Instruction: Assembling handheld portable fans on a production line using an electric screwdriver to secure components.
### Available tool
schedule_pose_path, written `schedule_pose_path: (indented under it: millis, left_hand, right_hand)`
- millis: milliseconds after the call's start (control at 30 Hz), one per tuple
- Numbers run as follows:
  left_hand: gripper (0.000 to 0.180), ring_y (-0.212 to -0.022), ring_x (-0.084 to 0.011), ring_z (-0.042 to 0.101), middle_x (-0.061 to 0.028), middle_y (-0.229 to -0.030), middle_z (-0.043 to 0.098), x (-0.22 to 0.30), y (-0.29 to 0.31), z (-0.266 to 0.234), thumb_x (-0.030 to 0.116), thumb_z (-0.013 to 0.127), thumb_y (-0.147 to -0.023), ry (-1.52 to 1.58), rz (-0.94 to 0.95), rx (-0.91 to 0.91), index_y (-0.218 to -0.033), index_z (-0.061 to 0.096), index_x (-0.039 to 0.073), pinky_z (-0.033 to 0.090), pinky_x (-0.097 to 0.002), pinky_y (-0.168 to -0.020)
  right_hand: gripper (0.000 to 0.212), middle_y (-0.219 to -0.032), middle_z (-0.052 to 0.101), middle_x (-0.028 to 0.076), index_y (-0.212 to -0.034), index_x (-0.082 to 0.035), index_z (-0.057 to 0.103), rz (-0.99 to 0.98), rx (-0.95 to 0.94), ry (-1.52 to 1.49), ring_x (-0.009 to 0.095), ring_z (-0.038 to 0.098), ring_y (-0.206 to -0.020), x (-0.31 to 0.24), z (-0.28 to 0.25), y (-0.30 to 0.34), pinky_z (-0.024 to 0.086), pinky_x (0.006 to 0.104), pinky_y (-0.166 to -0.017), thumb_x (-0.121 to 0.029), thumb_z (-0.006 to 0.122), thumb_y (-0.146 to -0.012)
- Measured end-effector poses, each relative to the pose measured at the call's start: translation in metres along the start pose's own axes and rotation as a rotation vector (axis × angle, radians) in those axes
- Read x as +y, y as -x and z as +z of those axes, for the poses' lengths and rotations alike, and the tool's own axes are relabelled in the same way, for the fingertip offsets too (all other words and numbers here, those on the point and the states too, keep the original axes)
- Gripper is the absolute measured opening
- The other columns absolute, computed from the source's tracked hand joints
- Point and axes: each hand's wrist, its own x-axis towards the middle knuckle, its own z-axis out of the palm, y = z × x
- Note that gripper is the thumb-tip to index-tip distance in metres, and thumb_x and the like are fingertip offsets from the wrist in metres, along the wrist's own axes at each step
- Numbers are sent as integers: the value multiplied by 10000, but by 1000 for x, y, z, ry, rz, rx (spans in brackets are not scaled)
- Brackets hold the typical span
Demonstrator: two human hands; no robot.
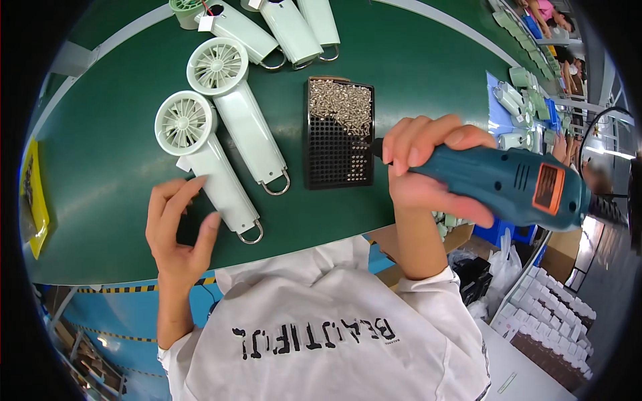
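Note:
My right hand (435,160) is wrapped round a dark teal electric screwdriver (515,184) with an orange label. The tool lies nearly level, its black nose at the right edge of a black screw tray (340,184); whether its tip touches a screw cannot be seen. Small silver screws (340,100) heap in the tray's far part, and several stand in its holes. My left hand (179,227) is open, thumb and fingers apart, its fingertips beside the handle of the nearest pale green handheld fan (224,184). A second such fan (251,137) lies alongside, just right of it.
Several more fan bodies (291,30) lie at the far side of the green table (100,167). A yellow packet (35,200) is at the left edge. Toward the right stand cartons, plastic bags (501,267) and rows of white parts (548,314). Other people work at the far right.

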Motion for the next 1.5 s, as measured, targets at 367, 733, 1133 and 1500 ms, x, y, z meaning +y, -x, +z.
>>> schedule_pose_path:
  millis: [367, 733, 1133, 1500]
  left_hand:
    - [725, -1048, -276, 480, -145, -1232, 467, 24, 14, 23, 195, 810, -713, -190, -111, -57, -1364, 518, 64, 331, -393, -927]
    - [577, -1006, -255, 495, -125, -1179, 515, 13, 12, 23, 159, 741, -777, -148, -70, -9, -1319, 567, 63, 337, -364, -896]
    - [603, -992, -259, 501, -115, -1151, 521, 7, 13, 25, 160, 753, -759, -122, -74, -6, -1326, 560, 92, 350, -371, -866]
    - [676, -801, -195, 557, -159, -1194, 556, -11, -84, -30, 196, 747, -806, 100, -25, 217, -1407, 454, 88, 487, -297, -699]
  right_hand:
    - [849, -805, 537, 119, -1200, -60, 433, -48, 0, -88, 221, 499, -531, -32, 19, -11, 444, 369, -464, -791, 527, -777]
    - [695, -774, 537, 83, -1151, -77, 429, 8, -216, -118, 178, 509, -477, -27, 107, 32, 456, 326, -406, -679, 580, -839]
    - [741, -716, 547, 80, -1092, -72, 427, 34, -391, -73, 185, 516, -472, -10, 115, 39, 452, 332, -413, -718, 615, -782]
    - [735, -742, 559, 117, -1105, -20, 426, -20, -307, -194, 202, 500, -489, 1, 107, 41, 457, 334, -438, -643, 668, -798]
